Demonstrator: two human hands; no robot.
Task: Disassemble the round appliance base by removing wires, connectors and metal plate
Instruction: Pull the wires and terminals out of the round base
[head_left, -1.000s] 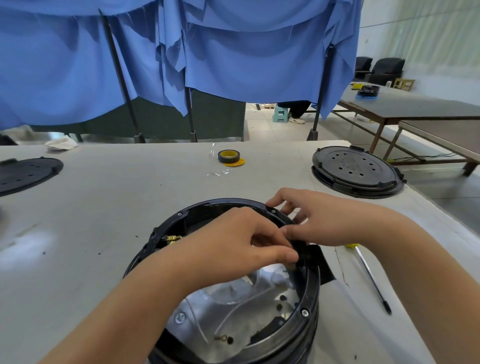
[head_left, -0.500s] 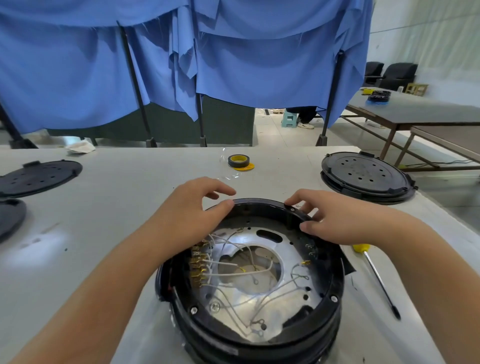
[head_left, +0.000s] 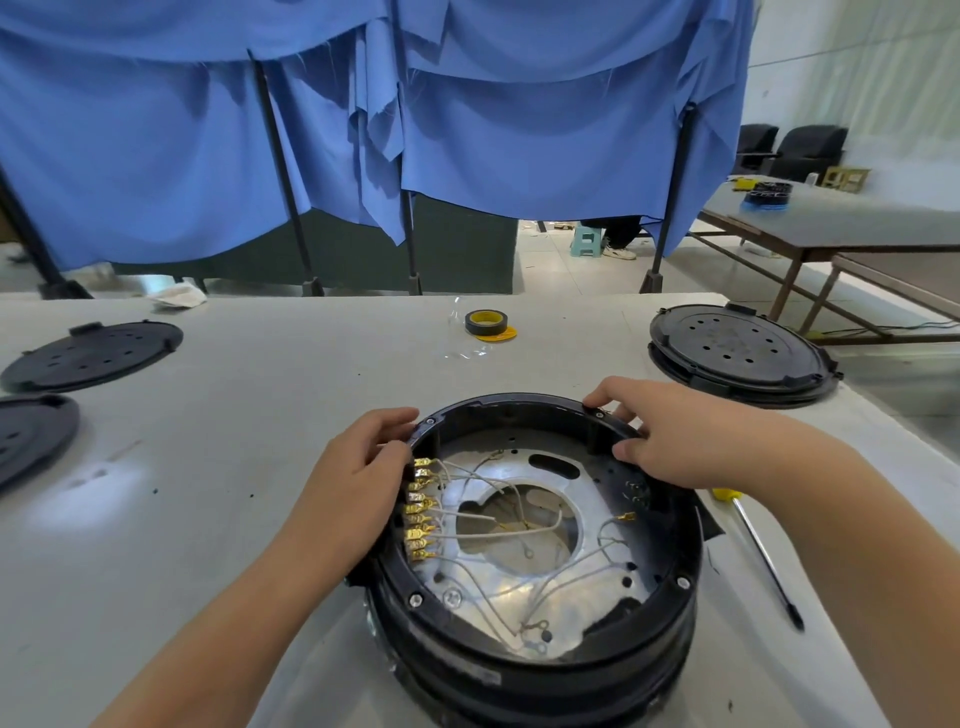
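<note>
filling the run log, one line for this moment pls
left hand: grips base rim | right hand: grips rim | wires, metal plate: still in

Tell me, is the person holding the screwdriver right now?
No. The screwdriver lies on the table right of the round base, while both hands grip the base's rim.

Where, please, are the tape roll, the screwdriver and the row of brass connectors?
tape roll (head_left: 485, 322), head view, on its black outer side.
screwdriver (head_left: 762, 552), head view, on the middle of its shaft.
brass connectors (head_left: 420, 508), head view, on the middle of the row.
</note>
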